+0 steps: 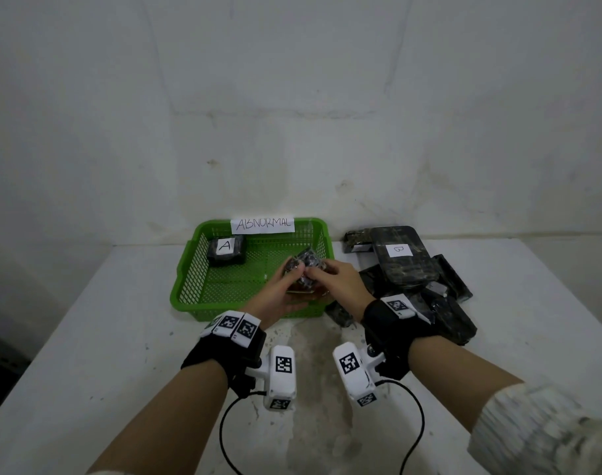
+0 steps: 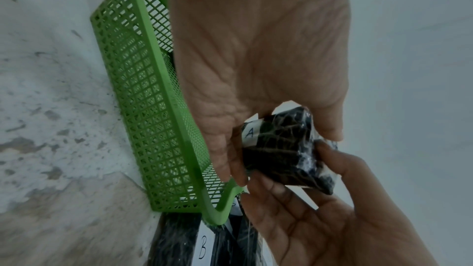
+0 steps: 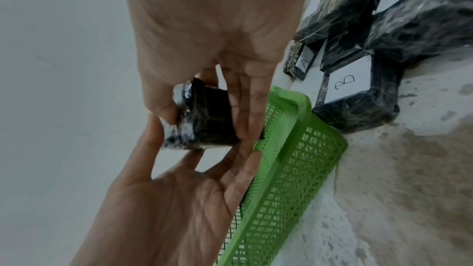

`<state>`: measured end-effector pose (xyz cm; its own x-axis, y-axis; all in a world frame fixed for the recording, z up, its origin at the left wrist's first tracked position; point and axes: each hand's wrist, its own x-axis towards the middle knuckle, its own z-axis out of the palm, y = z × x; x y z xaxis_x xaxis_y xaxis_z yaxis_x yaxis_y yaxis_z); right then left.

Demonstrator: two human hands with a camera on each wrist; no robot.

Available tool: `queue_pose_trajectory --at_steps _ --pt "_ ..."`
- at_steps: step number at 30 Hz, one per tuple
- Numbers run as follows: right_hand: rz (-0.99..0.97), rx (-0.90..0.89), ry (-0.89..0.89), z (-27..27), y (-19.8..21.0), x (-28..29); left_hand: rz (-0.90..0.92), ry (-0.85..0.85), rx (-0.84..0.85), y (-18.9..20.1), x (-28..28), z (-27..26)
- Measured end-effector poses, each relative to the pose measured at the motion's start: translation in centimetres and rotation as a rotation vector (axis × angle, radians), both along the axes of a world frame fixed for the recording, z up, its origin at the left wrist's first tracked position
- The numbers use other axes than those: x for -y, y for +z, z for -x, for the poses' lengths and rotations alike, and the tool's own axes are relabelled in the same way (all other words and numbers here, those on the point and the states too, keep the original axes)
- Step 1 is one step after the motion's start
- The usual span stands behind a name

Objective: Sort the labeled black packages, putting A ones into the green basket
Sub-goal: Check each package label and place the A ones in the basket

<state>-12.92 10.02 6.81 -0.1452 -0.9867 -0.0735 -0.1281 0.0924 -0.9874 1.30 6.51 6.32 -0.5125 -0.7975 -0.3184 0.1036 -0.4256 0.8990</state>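
Note:
Both hands hold one small black package (image 1: 305, 265) above the near right part of the green basket (image 1: 176, 293). Its white label reads A (image 2: 249, 132). My left hand (image 1: 285, 282) pinches it between thumb and fingers, coming from the left. My right hand (image 1: 330, 274) grips its other side between thumb and fingers (image 3: 245, 108). Another black package labelled A (image 1: 226, 250) lies in the basket's far left corner. Right of the basket is a pile of black packages, with a large one labelled B (image 1: 400, 265) on top and a small A one (image 3: 302, 64) among them.
A paper sign reading ABNORMAL (image 1: 262, 225) is fixed to the basket's far rim. The basket and the pile stand on a worn white table (image 1: 121, 337) against a pale wall. One B package (image 3: 353, 100) lies close against the basket's right corner.

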Motion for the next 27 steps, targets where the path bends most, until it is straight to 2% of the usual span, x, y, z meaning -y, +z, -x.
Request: queue_pose_trajectory --at_steps 4,13,19,22,24,27 --pt "-0.083 0.102 0.12 0.3 0.3 -0.1 0.005 0.037 -0.004 0.0 0.1 -0.2" --pt "-0.151 0.157 0.128 0.8 0.3 -0.4 0.087 0.037 0.05 -0.4 0.3 -0.1" --pt "-0.102 -0.073 -0.134 1.5 0.0 0.9 0.142 -0.039 0.241 -0.6 0.4 -0.2" --pt "-0.16 -0.187 -0.179 1.8 -0.2 1.6 0.239 -0.04 0.402 -0.7 0.4 -0.1" --pt "-0.192 -0.154 -0.168 1.7 0.1 1.5 0.294 0.015 0.447 -0.6 0.5 0.0" --pt "-0.233 -0.009 0.002 1.8 0.0 1.1 0.291 0.032 0.471 -0.6 1.1 -0.3"
